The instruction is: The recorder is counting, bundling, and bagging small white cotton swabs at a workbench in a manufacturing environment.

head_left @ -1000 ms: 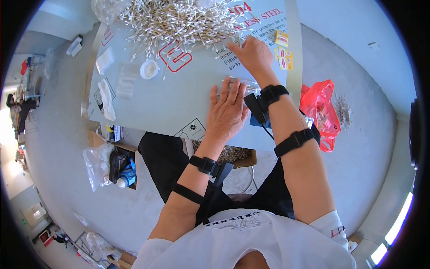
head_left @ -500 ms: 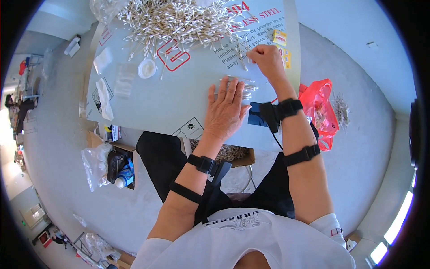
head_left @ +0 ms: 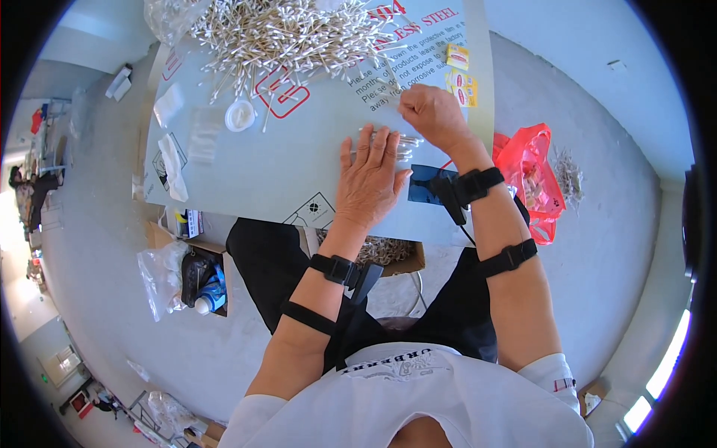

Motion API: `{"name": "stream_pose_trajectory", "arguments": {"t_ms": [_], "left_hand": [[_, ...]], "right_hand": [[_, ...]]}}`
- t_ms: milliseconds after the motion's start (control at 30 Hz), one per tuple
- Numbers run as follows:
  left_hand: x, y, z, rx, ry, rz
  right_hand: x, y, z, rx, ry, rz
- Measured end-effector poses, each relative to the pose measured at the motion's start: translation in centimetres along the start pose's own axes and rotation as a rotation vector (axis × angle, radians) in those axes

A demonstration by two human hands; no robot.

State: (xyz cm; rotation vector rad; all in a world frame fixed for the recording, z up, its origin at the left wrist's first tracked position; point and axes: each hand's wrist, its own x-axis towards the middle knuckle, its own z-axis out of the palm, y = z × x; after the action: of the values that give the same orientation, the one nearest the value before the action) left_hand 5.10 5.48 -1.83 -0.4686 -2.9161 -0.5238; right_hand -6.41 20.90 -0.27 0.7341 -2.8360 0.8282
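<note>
My left hand point(head_left: 366, 181) lies flat, fingers stretched forward, over a small bunch of cotton swabs point(head_left: 408, 143) whose tips stick out to its right. Just beyond and to the right, my right hand point(head_left: 435, 118) is closed, its fingers curled in above the sheet-covered table point(head_left: 291, 168). Whatever its fingertips hold, if anything, is hidden. A few loose swabs point(head_left: 393, 81) lie near its fingers. At the far side spreads a big heap of cotton swabs point(head_left: 291, 45). Left of centre sits a round white tub point(head_left: 240, 116).
Yellow packets point(head_left: 458, 57) lie at the table's right. Clear plastic sleeves point(head_left: 203, 134) and a white strip point(head_left: 174, 166) lie at left. A red plastic bag point(head_left: 549, 190) stands off the right edge. Below the near edge is a carton of swabs point(head_left: 387, 252); an open box point(head_left: 227, 284) stands left.
My right hand has moved left and slightly nearer, its fingers now more turned under. My left hand stays on the small bunch. The whole view has shifted a little.
</note>
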Motion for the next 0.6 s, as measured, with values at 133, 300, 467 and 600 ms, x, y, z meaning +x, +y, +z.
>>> {"name": "stream_pose_trajectory", "arguments": {"t_ms": [133,300,467,600], "left_hand": [[0.0,0.0,0.0,-0.034,0.052,-0.012],[0.1,0.0,0.0,-0.041,0.024,-0.02],[0.1,-0.1,0.0,-0.063,0.047,-0.037],[0.1,0.0,-0.1,-0.092,0.043,-0.056]], "right_hand": [[-1.3,-0.9,0.3,-0.053,-0.044,-0.042],[-1.9,-1.3,0.2,0.004,-0.046,-0.023],[-2.0,-1.5,0.2,-0.028,-0.016,-0.051],[-1.9,-1.4,0.0,-0.134,0.025,-0.16]]}}
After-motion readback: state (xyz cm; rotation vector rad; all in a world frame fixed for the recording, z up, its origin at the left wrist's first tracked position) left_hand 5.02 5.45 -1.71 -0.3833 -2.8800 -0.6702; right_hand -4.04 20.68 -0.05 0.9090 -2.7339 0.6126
